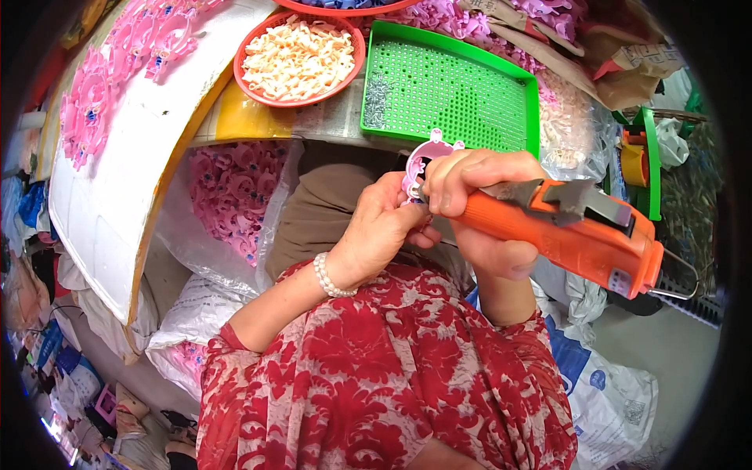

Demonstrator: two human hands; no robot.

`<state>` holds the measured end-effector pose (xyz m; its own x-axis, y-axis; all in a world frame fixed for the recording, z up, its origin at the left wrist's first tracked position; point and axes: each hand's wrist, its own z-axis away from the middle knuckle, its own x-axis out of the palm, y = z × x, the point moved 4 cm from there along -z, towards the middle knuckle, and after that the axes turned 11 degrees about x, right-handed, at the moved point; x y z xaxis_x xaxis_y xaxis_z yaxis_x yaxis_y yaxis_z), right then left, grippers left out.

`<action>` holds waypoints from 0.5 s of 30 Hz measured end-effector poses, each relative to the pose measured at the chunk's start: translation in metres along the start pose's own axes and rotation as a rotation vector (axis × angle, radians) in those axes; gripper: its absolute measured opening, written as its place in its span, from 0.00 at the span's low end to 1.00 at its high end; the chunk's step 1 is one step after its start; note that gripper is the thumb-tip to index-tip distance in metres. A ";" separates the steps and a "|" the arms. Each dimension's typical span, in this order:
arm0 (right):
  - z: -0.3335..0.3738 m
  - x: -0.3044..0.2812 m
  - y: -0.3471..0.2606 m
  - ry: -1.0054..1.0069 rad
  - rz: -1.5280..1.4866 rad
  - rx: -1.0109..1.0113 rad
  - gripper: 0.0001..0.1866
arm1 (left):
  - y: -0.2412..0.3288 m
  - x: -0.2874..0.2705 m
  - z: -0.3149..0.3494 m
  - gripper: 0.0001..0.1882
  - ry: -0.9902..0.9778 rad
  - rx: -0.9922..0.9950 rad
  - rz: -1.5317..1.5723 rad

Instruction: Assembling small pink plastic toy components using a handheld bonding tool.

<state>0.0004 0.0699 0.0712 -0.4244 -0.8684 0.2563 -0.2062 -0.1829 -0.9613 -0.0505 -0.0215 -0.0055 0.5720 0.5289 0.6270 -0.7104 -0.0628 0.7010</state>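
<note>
My left hand [374, 223], with a pearl bracelet at its wrist, pinches a small pink plastic piece [429, 151] with a rounded, eared outline. Wrapped in my right hand [482, 192] is an orange electric screwdriver [568, 239], its body slanting down to the right and a wire loop at its rear end. The screwdriver's front end meets the pink piece between both hands; the exact contact is hidden by fingers. Just beyond the hands is a green perforated tray [450, 78], with small metal screws [377, 98] heaped along its left side.
A red basket [244, 72] of cream plastic pieces [301, 55] stands left of the tray. Pink parts [160, 35] lie on a white board [110, 207] at far left. An open plastic bag [184, 227] holds more pink parts. At right are cream pieces [568, 125] and a green bin [650, 164].
</note>
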 end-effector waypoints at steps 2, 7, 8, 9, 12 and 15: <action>-0.003 0.000 0.002 -0.004 0.013 0.000 0.37 | 0.000 -0.001 -0.001 0.11 -0.008 -0.014 -0.021; -0.006 -0.005 0.007 -0.047 -0.168 -0.063 0.38 | 0.002 -0.005 0.000 0.11 -0.036 -0.014 -0.036; -0.007 -0.007 0.008 -0.077 -0.168 -0.072 0.38 | 0.001 -0.007 0.001 0.12 -0.049 -0.024 -0.019; -0.008 -0.009 0.002 -0.094 -0.163 -0.116 0.39 | 0.002 -0.009 0.003 0.12 -0.058 -0.033 -0.006; -0.011 -0.016 -0.021 -0.169 -0.151 -0.236 0.42 | -0.004 -0.019 0.005 0.13 -0.074 -0.036 -0.061; -0.008 -0.020 -0.031 -0.035 -0.115 -0.238 0.39 | -0.002 -0.039 0.017 0.15 -0.021 -0.029 -0.090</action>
<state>0.0084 0.0970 0.0969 -0.3559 -0.8644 0.3552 -0.4550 -0.1717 -0.8738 -0.0642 -0.0562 -0.0252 0.6421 0.5134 0.5693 -0.6671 0.0084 0.7449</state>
